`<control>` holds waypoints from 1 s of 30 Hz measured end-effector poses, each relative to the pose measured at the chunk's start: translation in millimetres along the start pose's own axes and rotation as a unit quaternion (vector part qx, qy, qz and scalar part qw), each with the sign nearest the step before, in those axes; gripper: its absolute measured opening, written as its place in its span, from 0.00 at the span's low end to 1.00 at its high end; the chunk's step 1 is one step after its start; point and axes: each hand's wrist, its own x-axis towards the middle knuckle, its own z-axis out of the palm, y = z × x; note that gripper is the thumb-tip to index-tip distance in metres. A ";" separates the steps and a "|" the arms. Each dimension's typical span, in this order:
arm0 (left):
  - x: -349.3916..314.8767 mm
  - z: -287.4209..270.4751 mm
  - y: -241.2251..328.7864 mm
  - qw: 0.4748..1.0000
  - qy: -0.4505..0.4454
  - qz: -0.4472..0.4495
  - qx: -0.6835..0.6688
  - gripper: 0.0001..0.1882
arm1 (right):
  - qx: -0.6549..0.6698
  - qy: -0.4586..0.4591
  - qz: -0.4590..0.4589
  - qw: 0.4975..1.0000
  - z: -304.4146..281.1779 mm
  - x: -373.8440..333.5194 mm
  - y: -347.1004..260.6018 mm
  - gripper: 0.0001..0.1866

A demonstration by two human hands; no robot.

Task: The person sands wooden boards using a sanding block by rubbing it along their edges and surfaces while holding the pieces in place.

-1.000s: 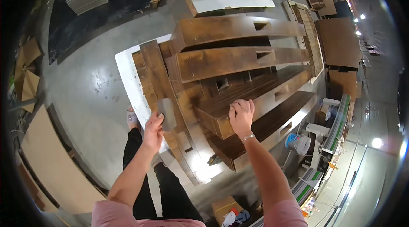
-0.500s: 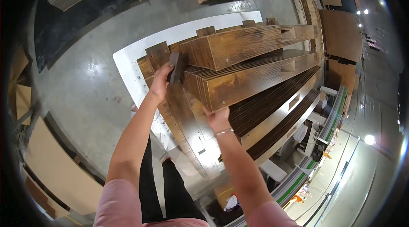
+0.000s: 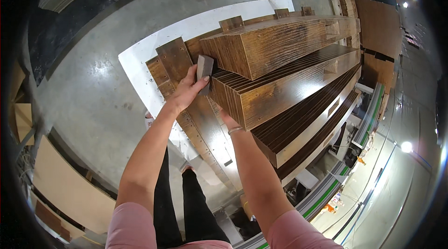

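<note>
My left hand grips a grey block that looks like a sanding block, thumb on one face and fingers round the other side. The block is up against the near end of a stack of dark brown wood-grain boards. My right hand is at the lower corner of the same stack's end; its fingers are mostly hidden behind the boards. A second stack of boards lies just beyond, its end close to the block.
More stacked boards lie to the right. Underneath are flat brown boards with drilled holes and a white sheet on the grey floor. A pale panel is at lower left. Green-edged rails run along the right.
The grey block has moved slightly right and its broad face has turned toward me. My right hand has slipped further behind the stack's end, hiding more of its fingers. The view has shifted a little.
</note>
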 end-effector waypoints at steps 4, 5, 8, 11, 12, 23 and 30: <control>-5.6 10.1 4.0 1.000 0.013 -0.008 -0.011 0.39 | 0.046 0.098 0.022 0.994 5.8 -6.6 -6.8 0.22; -8.2 8.6 -3.3 1.000 0.022 -0.004 -0.008 0.37 | 0.031 0.122 0.015 0.992 15.0 -14.4 0.2 0.22; -20.5 16.3 -7.0 1.000 0.024 -0.012 -0.016 0.35 | -0.003 0.131 -0.009 0.991 -5.7 -7.4 4.5 0.22; -32.3 22.9 -11.2 0.999 0.020 -0.025 -0.010 0.35 | 0.018 0.106 -0.008 0.994 -57.5 11.2 5.7 0.23; -35.6 25.9 -11.8 0.999 0.019 -0.040 -0.002 0.35 | 0.056 0.094 0.003 0.994 -75.7 15.8 4.9 0.24; -53.2 31.4 -30.6 0.995 0.048 0.016 -0.083 0.40 | -0.613 -0.233 0.173 0.734 -31.1 -165.9 -2.0 0.07; -134.2 58.1 48.0 0.983 0.072 0.122 -0.116 0.38 | -0.749 -0.220 -0.481 0.399 87.9 -169.2 -113.6 0.10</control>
